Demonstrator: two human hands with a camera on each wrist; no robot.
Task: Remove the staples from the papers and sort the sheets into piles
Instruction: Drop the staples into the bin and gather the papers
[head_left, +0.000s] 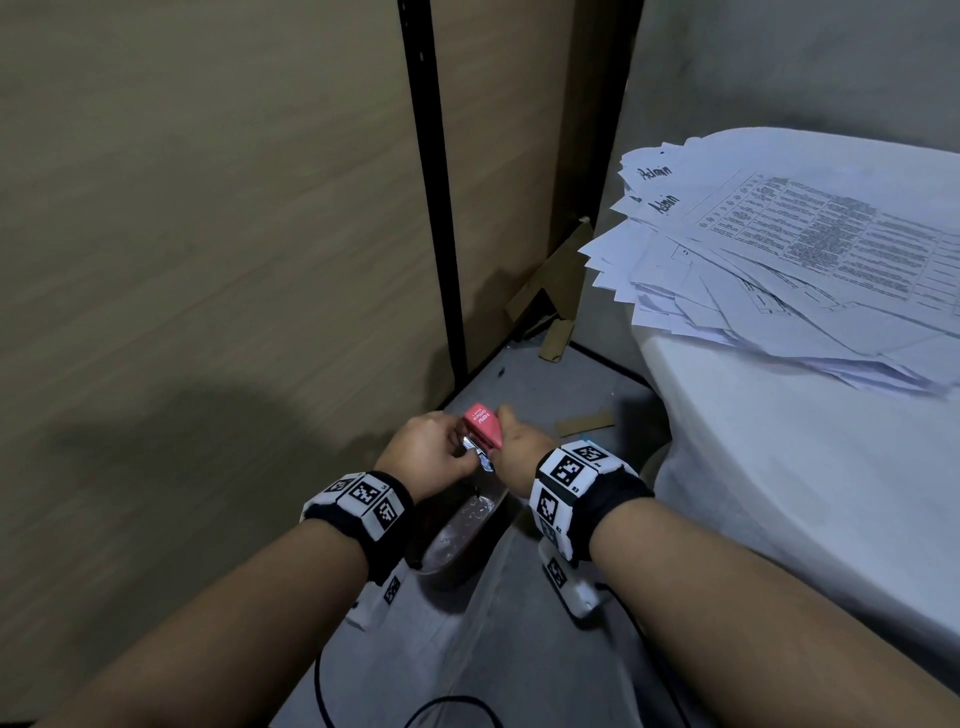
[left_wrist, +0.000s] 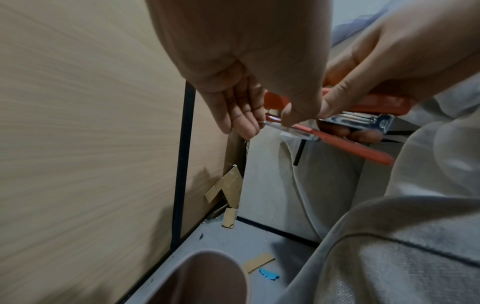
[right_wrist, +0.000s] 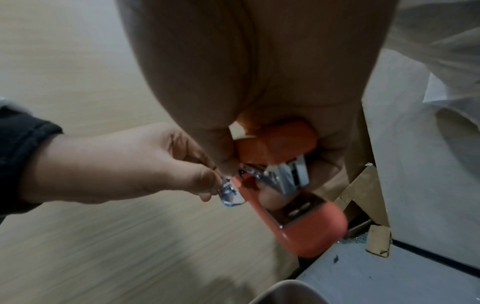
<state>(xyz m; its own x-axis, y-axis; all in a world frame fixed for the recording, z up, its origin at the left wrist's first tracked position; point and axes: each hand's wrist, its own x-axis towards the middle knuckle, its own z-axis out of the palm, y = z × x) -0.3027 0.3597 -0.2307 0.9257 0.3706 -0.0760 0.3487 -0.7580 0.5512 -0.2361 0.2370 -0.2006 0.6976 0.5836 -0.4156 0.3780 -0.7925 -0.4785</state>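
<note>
My right hand (head_left: 522, 447) grips coral plastic stapler (head_left: 483, 427), low centre of frame, hinged open, chrome magazine exposed. My left hand (head_left: 428, 454) pinches shiny metal tail end. Loose white printed papers (head_left: 810, 260) fanned upper right on white-draped surface.

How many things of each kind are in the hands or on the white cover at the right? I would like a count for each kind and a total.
Stapler: 1, gripped by the right hand, its metal end pinched by the left hand
Heap of papers: 1, on the white cover
Total: 2
</note>
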